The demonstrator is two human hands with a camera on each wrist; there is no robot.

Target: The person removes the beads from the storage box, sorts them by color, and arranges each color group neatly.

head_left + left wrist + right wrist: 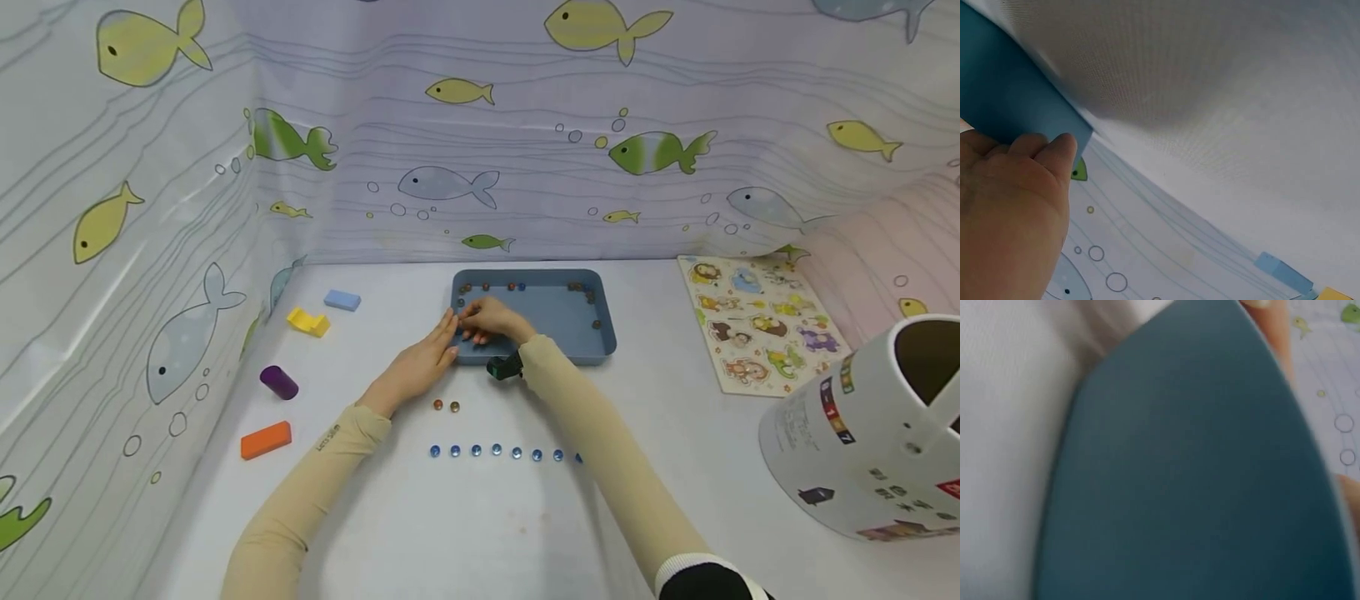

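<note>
A blue-grey tray (555,321) stands at the back middle of the white table. My left hand (420,367) lies along its left side, fingers extended and fingertips at the rim. In the left wrist view, that hand (1019,181) touches the tray's outer wall (1004,87). My right hand (491,319) reaches over the front wall into the tray's left end, fingers bent down among small brown glass beads (480,337). I cannot tell whether a bead is between its fingertips. More beads (577,287) lie along the tray's back and right sides.
In front of the tray lie an orange bead (438,404), a brown bead (454,407) and a row of blue beads (497,450). Blocks at left: blue (342,300), yellow (308,322), purple (279,382), orange (266,440). A sticker board (765,325) and white bucket (825,450) stand right.
</note>
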